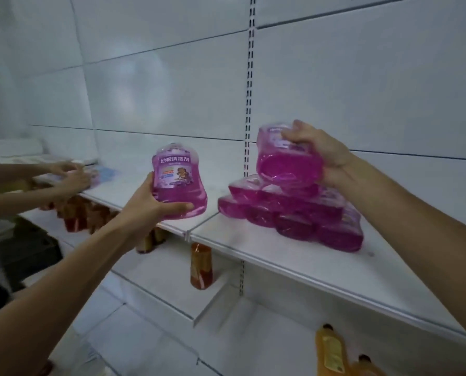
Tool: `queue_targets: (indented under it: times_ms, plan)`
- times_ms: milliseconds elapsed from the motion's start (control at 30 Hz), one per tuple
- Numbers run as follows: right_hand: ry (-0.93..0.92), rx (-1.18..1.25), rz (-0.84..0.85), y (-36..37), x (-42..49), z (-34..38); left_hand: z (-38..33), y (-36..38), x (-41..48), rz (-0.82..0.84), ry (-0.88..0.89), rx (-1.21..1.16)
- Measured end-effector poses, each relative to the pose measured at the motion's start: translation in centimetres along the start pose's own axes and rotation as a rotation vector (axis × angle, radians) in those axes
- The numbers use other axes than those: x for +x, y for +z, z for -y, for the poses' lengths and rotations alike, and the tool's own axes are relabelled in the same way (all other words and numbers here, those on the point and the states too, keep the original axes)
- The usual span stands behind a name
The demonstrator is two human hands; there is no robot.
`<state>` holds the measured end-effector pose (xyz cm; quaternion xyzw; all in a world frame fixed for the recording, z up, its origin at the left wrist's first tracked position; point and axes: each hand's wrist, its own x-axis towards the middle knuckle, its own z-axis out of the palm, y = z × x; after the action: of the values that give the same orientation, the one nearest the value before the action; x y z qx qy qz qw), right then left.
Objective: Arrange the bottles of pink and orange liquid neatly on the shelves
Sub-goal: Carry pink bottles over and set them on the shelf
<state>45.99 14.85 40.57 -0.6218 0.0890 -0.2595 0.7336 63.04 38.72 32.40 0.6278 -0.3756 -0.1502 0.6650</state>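
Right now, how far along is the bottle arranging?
Done: a pile of pink bottles lies on the upper shelf; orange bottles stand below. In hand: the left hand grips an upright pink bottle, the right hand a tilted pink bottle. Left: setting both down.

**Tally at the shelves**

I count roughly nine pink bottles (179,183): one in my left hand (147,202), one in my right hand (318,153), about seven in the stack (294,215). Orange bottles (201,265): at least four clear, others blurred at left. Another person's hands (74,177): two.
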Motion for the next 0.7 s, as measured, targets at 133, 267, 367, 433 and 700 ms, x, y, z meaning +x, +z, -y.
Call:
queue_targets:
  times_ms: [133, 267, 367, 433, 700]
  plan:
    - [-0.028, -0.038, -0.097, -2.4, 2.1, 1.6, -0.1, 3.4, 6.9, 0.119, 0.028, -0.045]
    - [-0.088, -0.043, -0.139, -4.6, 4.8, 2.2, -0.1, 6.2, 12.7, 0.293, 0.056, -0.007]
    - [-0.12, -0.086, -0.175, -5.5, 6.9, 2.2, 0.5, 8.0, 15.9, 0.377, 0.116, 0.088]
    - [-0.125, -0.139, -0.226, -5.9, 8.1, 1.7, 1.1, 9.1, 17.4, 0.41, 0.143, 0.133]
    - [-0.143, -0.233, -0.488, -5.9, 11.4, -0.4, 3.4, 10.5, 20.3, 0.65, 0.085, 0.36]
